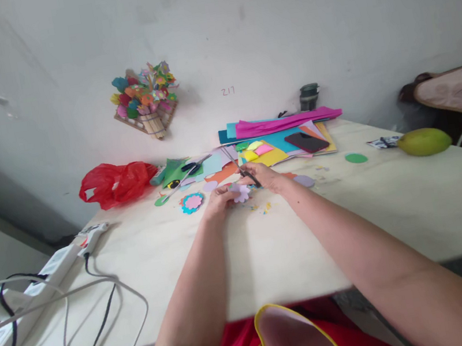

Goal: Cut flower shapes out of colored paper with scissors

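Head view, clock centred on the lilac paper flower (241, 193), 12 pointing to the wall. Flower sits in front of me, just above the tabletop (282, 247), its near petals free of my fingers. My left hand (221, 199), at 9, is closed in a pinch on its edge; exact finger gap too small to tell. My right hand (261, 176), at 1 to 2, is curled shut on the dark handles of a pair of scissors (251, 178), blades running off toward 11. Blade spread: cannot tell. Small paper scraps (267, 208) lie at 4, near the flower. At 9, past my left hand, a blue-and-pink layered flower (192, 203) lies flat. Second pair of scissors (190, 166) at 10, by green paper; red plastic bag (114, 184) farther out, between 9 and 10. Coloured sheets (282, 140) heaped between 1 and 2, dark phone (306, 142) on top. Green paper disc (356, 158) toward 3, green-yellow fruit (424, 142) beyond it. White power strip (56, 270) at 8, cables looping nearby. On the wall, 11: a bouquet of colourful flowers (146, 93).
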The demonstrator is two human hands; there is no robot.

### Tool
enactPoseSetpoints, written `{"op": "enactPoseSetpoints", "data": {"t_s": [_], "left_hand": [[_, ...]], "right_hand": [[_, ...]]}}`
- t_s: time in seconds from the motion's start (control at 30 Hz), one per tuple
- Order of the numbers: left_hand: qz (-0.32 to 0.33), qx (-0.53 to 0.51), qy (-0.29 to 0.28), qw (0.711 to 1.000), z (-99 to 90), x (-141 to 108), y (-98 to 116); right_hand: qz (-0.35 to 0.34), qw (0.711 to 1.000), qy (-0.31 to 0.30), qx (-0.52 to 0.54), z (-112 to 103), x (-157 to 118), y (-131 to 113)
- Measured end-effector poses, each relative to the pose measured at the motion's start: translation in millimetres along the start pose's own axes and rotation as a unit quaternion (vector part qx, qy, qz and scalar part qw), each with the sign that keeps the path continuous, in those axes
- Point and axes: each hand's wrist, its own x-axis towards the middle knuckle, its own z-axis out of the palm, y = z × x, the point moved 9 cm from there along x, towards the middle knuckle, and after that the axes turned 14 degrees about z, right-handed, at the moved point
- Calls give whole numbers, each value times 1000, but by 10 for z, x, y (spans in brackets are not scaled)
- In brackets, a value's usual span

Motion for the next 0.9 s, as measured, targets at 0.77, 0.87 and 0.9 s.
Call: {"op": "enactPoseSetpoints", "data": {"t_s": [0.77,0.87,0.9], "left_hand": [[49,-50,110,991,-223,26,75],[67,-61,130,987,-266,35,94],[73,-62,134,986,-274,36,106]], "right_hand": [[52,999,7,-10,128,-16,86],[52,998,-22,-15,158,-22,101],[53,998,-35,-15,162,-21,110]]}}
